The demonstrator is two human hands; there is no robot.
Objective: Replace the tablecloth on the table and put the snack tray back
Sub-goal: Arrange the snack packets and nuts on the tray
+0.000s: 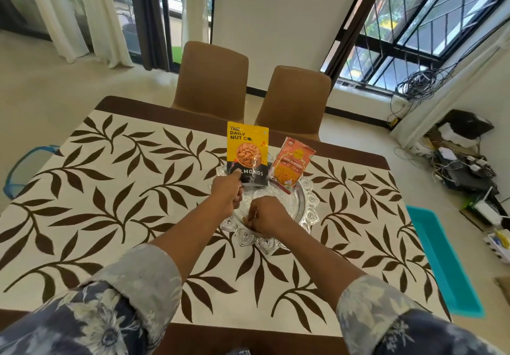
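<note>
A cream tablecloth [116,205] with brown leaf print covers the table. On it stands a clear glass snack tray [306,205] with a scalloped rim. My left hand [227,193] grips the bottom corner of a yellow and black almond packet [247,153], holding it upright over the tray's far side. An orange snack packet [291,165] leans in the tray to its right. My right hand [266,215] is curled over the tray's middle, and its fingers seem to pinch something small that I cannot make out.
Two brown chairs [212,78] [295,98] stand at the table's far side. A teal bin [441,260] sits on the floor to the right, with cables and devices [463,167] beyond it. A blue basket edge [24,167] shows at the left.
</note>
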